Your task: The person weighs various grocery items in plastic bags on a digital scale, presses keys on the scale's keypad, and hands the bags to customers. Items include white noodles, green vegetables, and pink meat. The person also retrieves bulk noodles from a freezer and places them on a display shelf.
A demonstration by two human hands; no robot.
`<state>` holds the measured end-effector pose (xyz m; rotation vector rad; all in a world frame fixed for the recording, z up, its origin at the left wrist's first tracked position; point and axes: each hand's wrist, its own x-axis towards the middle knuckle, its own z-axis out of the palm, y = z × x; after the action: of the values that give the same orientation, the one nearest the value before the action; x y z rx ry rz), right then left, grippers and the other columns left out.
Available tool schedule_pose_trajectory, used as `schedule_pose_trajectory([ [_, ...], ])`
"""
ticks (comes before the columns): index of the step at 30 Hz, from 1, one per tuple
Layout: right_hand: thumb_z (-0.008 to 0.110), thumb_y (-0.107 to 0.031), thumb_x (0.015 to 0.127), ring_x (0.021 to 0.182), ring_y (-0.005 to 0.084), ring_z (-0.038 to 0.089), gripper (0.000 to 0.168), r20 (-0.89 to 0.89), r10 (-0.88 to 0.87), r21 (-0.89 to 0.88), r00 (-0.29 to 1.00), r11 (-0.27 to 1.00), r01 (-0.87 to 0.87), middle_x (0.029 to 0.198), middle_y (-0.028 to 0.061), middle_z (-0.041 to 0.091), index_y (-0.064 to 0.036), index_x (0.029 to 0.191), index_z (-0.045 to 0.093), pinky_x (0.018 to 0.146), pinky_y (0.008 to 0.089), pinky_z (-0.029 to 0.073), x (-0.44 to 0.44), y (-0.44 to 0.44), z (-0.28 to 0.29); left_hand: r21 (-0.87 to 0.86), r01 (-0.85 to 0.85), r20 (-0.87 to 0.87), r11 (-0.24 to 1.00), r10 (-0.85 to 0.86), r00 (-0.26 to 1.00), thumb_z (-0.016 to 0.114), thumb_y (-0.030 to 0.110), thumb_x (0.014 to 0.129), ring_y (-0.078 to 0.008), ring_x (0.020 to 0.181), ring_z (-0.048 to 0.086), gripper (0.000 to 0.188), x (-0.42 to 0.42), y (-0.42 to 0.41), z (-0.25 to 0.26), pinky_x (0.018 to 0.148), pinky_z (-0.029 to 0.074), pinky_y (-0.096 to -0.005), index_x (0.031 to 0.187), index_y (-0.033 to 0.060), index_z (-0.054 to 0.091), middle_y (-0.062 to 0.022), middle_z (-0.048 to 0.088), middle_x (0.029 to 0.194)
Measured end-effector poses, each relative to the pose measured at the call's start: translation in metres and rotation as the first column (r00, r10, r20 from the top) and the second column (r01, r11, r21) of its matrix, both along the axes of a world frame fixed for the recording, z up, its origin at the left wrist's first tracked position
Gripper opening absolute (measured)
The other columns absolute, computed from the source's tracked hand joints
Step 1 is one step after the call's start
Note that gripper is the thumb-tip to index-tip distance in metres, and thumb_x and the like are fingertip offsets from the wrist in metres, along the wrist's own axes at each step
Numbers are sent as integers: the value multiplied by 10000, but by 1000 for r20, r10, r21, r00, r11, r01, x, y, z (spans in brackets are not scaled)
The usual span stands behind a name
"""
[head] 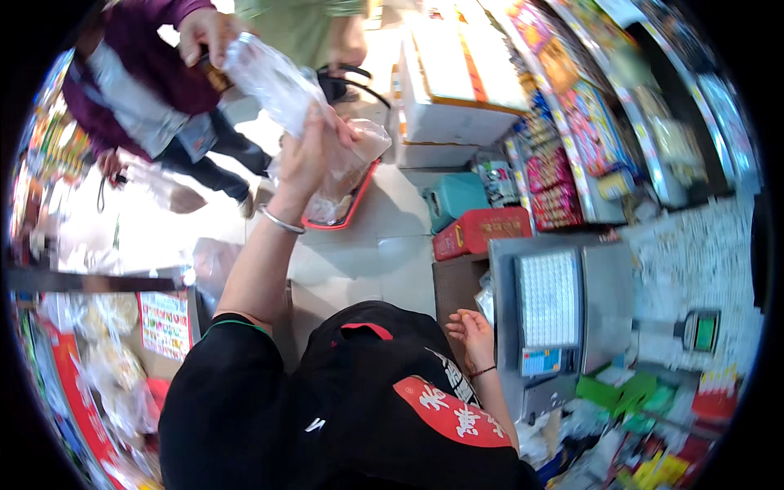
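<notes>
My left hand (306,156) is stretched forward with a metal bangle at the wrist, its fingers on a clear plastic bag (269,76). Another person's hand holds the far end of this bag. Just beyond my fingers hangs a second clear bag (367,144); whether the two are joined cannot be made out. Below it, a red-rimmed tray (352,211) shows, partly covered by plastic and my forearm. My right hand (471,335) is low at my right side, fingers loosely bent and holding nothing. It is beside an electronic scale (548,300) with a large keypad.
A person in a purple jacket (144,67) stands front left; another in green (300,27) is at the top. White foam boxes (453,122), a red tin (484,231) and snack shelves (582,116) line the right. Bagged goods (116,367) lie left; clutter (612,441) is lower right.
</notes>
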<state>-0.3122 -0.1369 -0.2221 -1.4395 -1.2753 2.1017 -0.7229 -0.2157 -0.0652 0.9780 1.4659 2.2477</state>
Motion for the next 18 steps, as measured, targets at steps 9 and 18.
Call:
schedule_pose_trajectory([
  [9,492,-174,978,815,143,644,212,-53,-288,37,956,956,290,991,100,660,-23,1098,579,694,250,514,118,1,10,84,688,-152,721,-673,724,319,239,1015,-230,763,565,284,158,150,105,817,472,-390,922,19,472,-92,517,713],
  [18,491,-171,964,803,142,632,205,-78,-548,37,833,833,552,968,71,656,-26,1063,595,701,259,488,210,-13,-6,-93,995,-159,45,-987,30,444,321,989,-209,745,562,330,356,335,97,759,461,-340,847,36,529,-80,544,732],
])
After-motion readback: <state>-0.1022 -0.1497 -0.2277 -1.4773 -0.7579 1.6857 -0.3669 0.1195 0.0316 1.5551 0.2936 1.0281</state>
